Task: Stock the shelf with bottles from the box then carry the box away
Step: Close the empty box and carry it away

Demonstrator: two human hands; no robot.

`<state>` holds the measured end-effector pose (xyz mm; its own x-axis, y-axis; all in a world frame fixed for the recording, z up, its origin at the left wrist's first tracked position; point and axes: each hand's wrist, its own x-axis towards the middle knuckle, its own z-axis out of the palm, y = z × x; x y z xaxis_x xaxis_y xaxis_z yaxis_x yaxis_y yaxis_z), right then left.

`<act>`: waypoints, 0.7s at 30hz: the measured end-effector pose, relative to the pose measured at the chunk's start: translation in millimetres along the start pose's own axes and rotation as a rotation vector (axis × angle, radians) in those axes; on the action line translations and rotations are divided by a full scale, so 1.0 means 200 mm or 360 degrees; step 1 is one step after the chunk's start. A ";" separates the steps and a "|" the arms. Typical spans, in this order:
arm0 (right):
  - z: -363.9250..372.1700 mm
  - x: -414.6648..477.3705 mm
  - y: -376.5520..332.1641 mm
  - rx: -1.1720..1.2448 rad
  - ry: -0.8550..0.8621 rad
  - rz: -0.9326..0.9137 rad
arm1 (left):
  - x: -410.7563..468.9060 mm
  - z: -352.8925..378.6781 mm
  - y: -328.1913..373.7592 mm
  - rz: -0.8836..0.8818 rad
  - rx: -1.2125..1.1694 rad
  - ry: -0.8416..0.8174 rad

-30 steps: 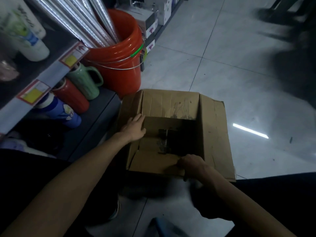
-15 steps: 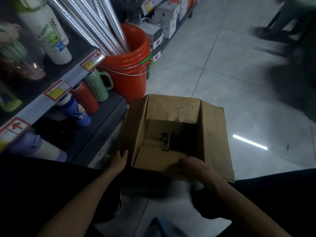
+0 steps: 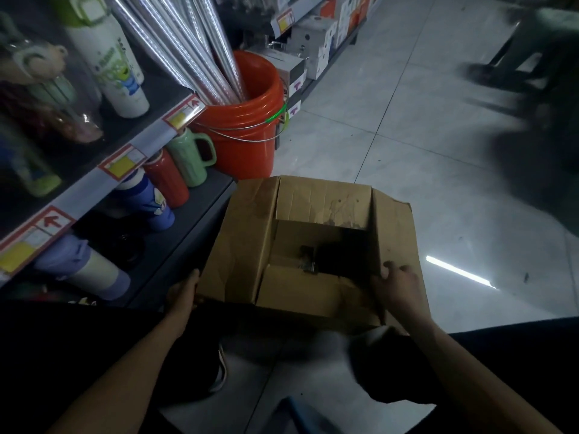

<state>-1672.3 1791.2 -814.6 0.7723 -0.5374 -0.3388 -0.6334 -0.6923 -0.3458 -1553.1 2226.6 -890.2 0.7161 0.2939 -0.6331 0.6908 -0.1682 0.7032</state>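
Head view: left hand (image 3: 183,292) and right hand (image 3: 396,286) grip creased cardboard box (image 3: 244,239).

Black clothing (image 3: 78,333) covers the person's lap and knees. Both arms are bare, sleeveless right down to the left hand (image 3: 182,292) and right hand (image 3: 397,286). A dark shoe (image 3: 220,369) shows a pale sole edge.

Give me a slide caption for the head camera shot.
Left hand and right hand hold the open cardboard box by its near corners, beside a shelf of bottles.
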 end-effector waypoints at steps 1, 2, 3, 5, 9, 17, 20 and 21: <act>-0.01 0.00 0.03 0.0018 0.0030 0.0104 | -0.03 -0.01 0.01 -0.0028 -0.0015 -0.0074; -0.01 0.01 0.05 0.0040 0.0047 0.0199 | -0.03 0.00 0.00 -0.0060 -0.0038 -0.0134; 0.00 0.02 0.08 0.0072 0.0045 0.0296 | -0.06 0.01 0.00 -0.0096 -0.0063 -0.0194; 0.02 0.04 0.15 0.0101 0.0018 0.0482 | -0.08 0.04 -0.03 -0.0121 -0.0012 -0.0271; 0.02 0.10 0.28 0.0101 -0.0064 0.0746 | -0.12 0.08 -0.11 -0.0109 0.0161 -0.0518; 0.06 0.29 0.64 0.0377 -0.0209 0.0832 | -0.39 0.21 0.03 0.0139 0.0256 -0.0483; 0.12 0.38 0.75 0.0714 -0.0176 0.0846 | -0.42 0.30 0.12 0.0236 0.0102 -0.0546; 0.10 0.37 0.73 0.0763 -0.0156 0.0865 | -0.45 0.32 0.16 0.0263 0.0048 -0.0606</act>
<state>-1708.6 1659.5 -907.6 0.3492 -0.6838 -0.6407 -0.8951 -0.0410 -0.4440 -1589.1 2134.1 -830.6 0.7995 -0.1072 -0.5910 0.5622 -0.2129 0.7991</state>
